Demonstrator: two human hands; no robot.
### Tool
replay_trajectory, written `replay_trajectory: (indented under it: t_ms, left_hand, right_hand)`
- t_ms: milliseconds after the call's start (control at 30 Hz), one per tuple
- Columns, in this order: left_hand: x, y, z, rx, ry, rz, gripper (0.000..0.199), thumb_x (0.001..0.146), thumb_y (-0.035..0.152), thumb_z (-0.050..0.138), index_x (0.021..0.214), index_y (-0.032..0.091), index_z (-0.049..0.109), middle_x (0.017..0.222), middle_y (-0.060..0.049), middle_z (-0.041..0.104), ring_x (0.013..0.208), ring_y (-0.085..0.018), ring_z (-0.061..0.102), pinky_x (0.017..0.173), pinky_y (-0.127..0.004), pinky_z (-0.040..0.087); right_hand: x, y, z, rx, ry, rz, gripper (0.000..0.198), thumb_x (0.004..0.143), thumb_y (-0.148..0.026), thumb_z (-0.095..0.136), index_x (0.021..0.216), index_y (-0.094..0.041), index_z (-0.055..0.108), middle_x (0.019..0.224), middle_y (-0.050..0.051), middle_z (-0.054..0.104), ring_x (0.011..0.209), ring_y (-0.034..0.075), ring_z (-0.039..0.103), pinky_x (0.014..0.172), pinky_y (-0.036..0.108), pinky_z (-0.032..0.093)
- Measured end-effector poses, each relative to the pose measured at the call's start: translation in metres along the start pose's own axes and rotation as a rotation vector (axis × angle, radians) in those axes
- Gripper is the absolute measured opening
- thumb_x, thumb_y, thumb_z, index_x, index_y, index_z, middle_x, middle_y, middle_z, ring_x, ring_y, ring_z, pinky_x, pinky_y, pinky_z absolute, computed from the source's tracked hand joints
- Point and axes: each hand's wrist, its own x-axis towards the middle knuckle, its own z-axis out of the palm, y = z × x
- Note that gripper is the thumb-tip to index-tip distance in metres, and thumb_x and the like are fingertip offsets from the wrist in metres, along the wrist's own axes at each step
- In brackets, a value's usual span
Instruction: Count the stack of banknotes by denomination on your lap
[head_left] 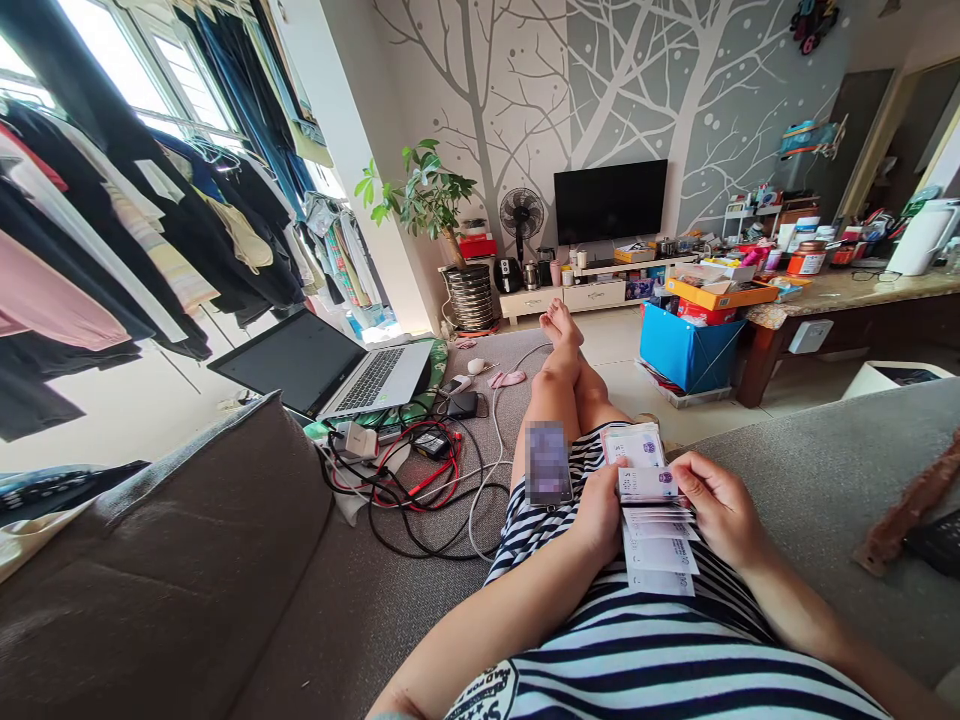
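My left hand (pixel 600 512) grips the left edge of a fanned stack of banknotes (pixel 658 550) above my lap. The notes are pale with a purple print, and their lower ends hang down in steps toward me. At the right edge of the top note, my right hand (pixel 721 508) pinches with thumb and fingers. Just beyond lies a pile of banknotes (pixel 634 443) on my striped clothing, its lower part hidden by the held notes. A phone (pixel 547 462) with a blurred screen rests on my thigh, left of my left hand.
An open laptop (pixel 375 378) stands on the sofa to the left, near tangled black and red cables (pixel 427 490) and chargers (pixel 358 440). A blue box (pixel 686 345) and a cluttered table (pixel 847 290) are at right. Clothes (pixel 225 225) hang at the left.
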Motion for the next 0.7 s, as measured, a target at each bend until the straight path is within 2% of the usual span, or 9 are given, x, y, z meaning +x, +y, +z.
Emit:
replay_trajectory:
  t_ms: [167,367,433,600,700]
  left_hand:
    - [-0.001,0.001,0.001,-0.029,-0.004,-0.018,0.029,0.065,0.038,0.072,0.078,0.012,0.070,0.073,-0.006,0.070,0.076,-0.021,0.064,0.083,-0.033,0.045]
    - [0.000,0.000,0.003,-0.042,0.002,-0.016,0.034,0.065,0.039,0.071,0.083,0.011,0.071,0.078,-0.011,0.074,0.085,-0.028,0.068,0.084,-0.037,0.048]
    - [0.000,0.000,0.003,-0.045,0.006,-0.023,0.033,0.064,0.038,0.071,0.083,0.011,0.071,0.077,-0.011,0.074,0.085,-0.028,0.068,0.084,-0.038,0.049]
    - [-0.002,0.003,0.004,-0.014,0.010,-0.015,0.027,0.064,0.032,0.070,0.080,0.010,0.071,0.074,-0.010,0.074,0.078,-0.026,0.069,0.081,-0.037,0.050]
    - [-0.002,0.003,0.004,-0.014,-0.004,-0.013,0.026,0.062,0.027,0.071,0.083,0.012,0.072,0.073,-0.008,0.074,0.076,-0.025,0.068,0.080,-0.036,0.050]
  right_hand:
    - [-0.001,-0.003,0.000,0.012,-0.017,0.000,0.037,0.095,-0.049,0.049,0.072,-0.020,0.054,0.059,-0.003,0.043,0.056,0.014,0.039,0.052,0.025,0.030]
    - [-0.001,-0.004,-0.001,0.091,-0.182,-0.099,0.050,0.099,-0.052,0.036,0.069,-0.018,0.059,0.064,0.002,0.056,0.054,0.014,0.042,0.054,0.027,0.033]
    - [0.001,0.000,-0.001,0.086,-0.143,-0.076,0.050,0.098,-0.052,0.039,0.066,-0.019,0.057,0.063,0.001,0.056,0.054,0.014,0.043,0.054,0.026,0.034]
    - [0.009,0.014,0.000,-0.009,0.033,0.098,0.042,0.088,-0.054,0.057,0.065,-0.020,0.052,0.057,-0.002,0.049,0.055,0.014,0.047,0.055,0.025,0.036]
    - [0.012,0.019,0.000,-0.035,0.070,0.131,0.042,0.086,-0.057,0.059,0.067,-0.020,0.052,0.058,-0.003,0.048,0.055,0.014,0.044,0.053,0.025,0.034]
